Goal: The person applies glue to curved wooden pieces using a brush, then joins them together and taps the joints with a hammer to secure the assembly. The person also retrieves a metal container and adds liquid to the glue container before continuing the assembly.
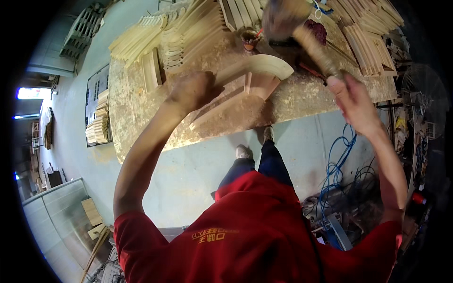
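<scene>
My left hand [191,90] is closed around one end of a curved wooden piece [269,65], a pale, arched part held over the worktable [141,122]. Beneath its far end are short wooden slats [261,85], and a longer straight slat [214,113] runs toward the table's near edge. Whether these are joined to the curved piece I cannot tell. My right hand [353,101] grips a wooden-handled mallet [314,47], raised over the table and smeared by motion. Its dark, bulky head [284,19] is up and left of the hand.
Stacks of cut wooden parts [188,37] cover the far left of the table, and more slats [370,49] lie far right. A small glue-stained cup [250,40] and a dark red cloth [317,30] lie behind the work. Blue hose [337,162] coils on the floor; a fan [422,92] stands right.
</scene>
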`<action>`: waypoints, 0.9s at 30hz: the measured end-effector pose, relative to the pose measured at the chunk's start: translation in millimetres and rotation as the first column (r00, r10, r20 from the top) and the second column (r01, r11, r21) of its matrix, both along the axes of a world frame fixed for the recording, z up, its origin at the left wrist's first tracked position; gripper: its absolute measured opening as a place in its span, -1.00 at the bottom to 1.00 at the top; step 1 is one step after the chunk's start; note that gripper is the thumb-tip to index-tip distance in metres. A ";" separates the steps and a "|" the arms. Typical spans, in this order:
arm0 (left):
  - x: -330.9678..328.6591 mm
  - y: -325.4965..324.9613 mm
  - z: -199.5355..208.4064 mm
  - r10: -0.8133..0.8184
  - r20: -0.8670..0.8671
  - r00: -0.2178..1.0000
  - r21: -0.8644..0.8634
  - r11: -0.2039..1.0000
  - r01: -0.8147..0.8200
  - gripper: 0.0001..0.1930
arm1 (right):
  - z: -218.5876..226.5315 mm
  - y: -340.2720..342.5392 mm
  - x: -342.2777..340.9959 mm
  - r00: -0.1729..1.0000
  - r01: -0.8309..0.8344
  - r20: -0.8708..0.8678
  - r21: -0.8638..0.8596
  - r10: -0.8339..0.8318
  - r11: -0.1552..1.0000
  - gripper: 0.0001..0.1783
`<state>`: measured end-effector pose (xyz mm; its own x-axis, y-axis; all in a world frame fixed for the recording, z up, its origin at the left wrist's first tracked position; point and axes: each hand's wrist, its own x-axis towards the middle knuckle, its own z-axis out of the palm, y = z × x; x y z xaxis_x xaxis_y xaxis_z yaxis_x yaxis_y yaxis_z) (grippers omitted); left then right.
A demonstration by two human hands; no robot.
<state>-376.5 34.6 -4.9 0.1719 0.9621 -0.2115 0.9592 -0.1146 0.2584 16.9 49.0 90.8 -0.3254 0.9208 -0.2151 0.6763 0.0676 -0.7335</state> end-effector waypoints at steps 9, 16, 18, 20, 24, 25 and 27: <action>10.7 -5.1 -24.5 0.008 0.085 0.996 -0.074 0.997 -0.002 -0.53 | -32.3 14.2 -0.4 0.982 -0.132 0.140 0.043 0.125 0.990 -0.45; 10.3 -3.9 -0.1 0.028 0.067 0.997 -0.109 0.994 -0.021 -0.55 | 29.3 -21.1 -4.7 0.909 0.076 -0.415 0.249 0.035 0.965 -0.55; 11.1 -4.2 -0.5 0.029 0.054 0.998 -0.082 0.996 -0.025 -0.56 | 3.8 -23.9 12.8 0.913 0.055 -0.406 0.225 0.042 0.973 -0.58; 20.3 3.5 -3.4 0.010 0.049 0.999 -0.055 0.998 -0.007 -0.57 | -22.8 -29.0 30.4 0.976 0.057 -0.211 0.058 -0.044 0.997 -0.58; 13.3 -2.7 -6.8 0.004 0.004 1.000 -0.043 0.999 -0.004 -0.58 | -29.2 -5.4 24.8 0.978 0.027 0.211 -0.120 -0.001 0.992 -0.57; 12.5 -2.9 -7.5 0.016 -0.004 1.000 -0.060 0.998 -0.016 -0.58 | -23.9 -6.2 23.5 0.993 0.025 0.121 -0.063 -0.017 0.998 -0.57; 10.7 -3.4 -9.7 0.027 -0.005 1.000 -0.073 0.997 -0.027 -0.59 | -15.3 -17.0 24.2 0.997 0.053 -0.054 -0.044 -0.055 0.998 -0.58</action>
